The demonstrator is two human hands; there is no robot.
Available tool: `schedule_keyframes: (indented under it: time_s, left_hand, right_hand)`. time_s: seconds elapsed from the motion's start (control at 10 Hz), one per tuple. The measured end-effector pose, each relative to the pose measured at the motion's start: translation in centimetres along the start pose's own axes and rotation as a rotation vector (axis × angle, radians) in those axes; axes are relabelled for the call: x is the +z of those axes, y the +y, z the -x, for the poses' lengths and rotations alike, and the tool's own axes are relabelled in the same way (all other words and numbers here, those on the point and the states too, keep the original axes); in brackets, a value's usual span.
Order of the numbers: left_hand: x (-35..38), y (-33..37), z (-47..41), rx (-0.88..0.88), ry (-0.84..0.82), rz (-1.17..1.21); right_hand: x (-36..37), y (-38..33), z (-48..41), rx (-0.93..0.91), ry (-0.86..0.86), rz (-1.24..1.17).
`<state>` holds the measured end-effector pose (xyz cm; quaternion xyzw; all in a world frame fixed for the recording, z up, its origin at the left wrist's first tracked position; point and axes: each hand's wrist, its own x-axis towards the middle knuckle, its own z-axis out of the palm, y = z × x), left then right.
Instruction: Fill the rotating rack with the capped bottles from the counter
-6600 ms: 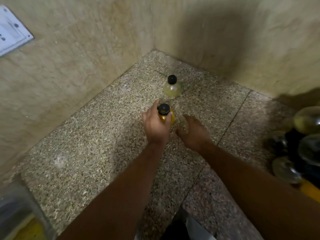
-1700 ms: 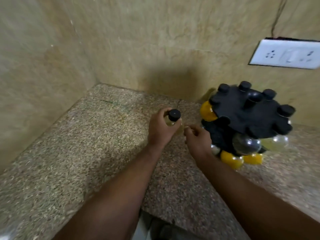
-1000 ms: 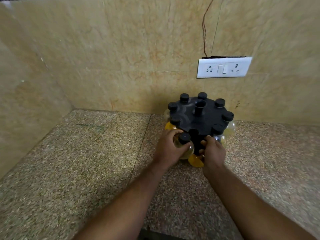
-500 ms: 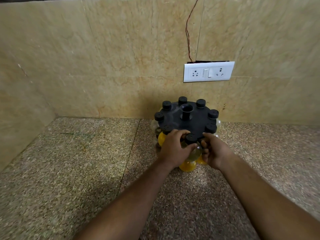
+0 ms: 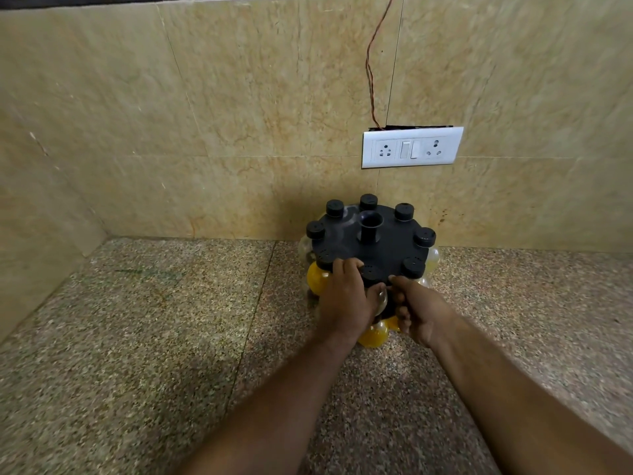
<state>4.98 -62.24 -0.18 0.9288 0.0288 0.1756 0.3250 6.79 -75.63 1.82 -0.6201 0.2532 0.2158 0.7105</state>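
Observation:
The black rotating rack (image 5: pixel 387 246) stands on the counter against the back wall, with several black-capped bottles seated around its top disc. Yellow-filled bottles (image 5: pixel 317 277) and clear ones hang below the disc. My left hand (image 5: pixel 346 298) is wrapped around a pale capped bottle (image 5: pixel 381 296) at the rack's front slot; its black cap (image 5: pixel 371 272) sits level with the disc. My right hand (image 5: pixel 416 308) grips the rack's front right side, beside that bottle. Both hands hide most of the bottle's body and the lower tier.
The speckled granite counter (image 5: pixel 154 337) stretches left and right of the rack. A tiled wall rises behind, a side wall at the left. A white switch and socket plate (image 5: pixel 412 147) with a red wire (image 5: pixel 371 63) above it is on the wall over the rack.
I took the pale bottle from the counter corner, carried it right to the rack, and its cap now sits in the front slot. My right hand went to the rack's side.

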Motion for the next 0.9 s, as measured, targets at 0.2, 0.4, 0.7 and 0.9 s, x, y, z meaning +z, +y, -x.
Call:
schedule_keyframes:
  time_s: [0.2, 0.4, 0.7, 0.9]
  left_hand:
    - [-0.3, -0.5, -0.1, -0.021, -0.014, 0.009]
    - [-1.5, -1.8, -0.1, 0.050, -0.059, 0.022]
    - [-4.2, -1.8, 3.2, 0.063, -0.021, -0.034]
    - [-6.6, -0.2, 5.5, 0.149, 0.018, -0.143]
  right_hand:
    - [0.6, 0.4, 0.2, -0.035, 0.012, -0.055]
    - [0.9, 0.8, 1.4, -0.084, 0.015, -0.093]
    - [-1.4, 2.1, 4.2, -0.326, 0.032, 0.197]
    - [-2.3, 2.9, 7.1, -0.710, 0.117, 0.625]
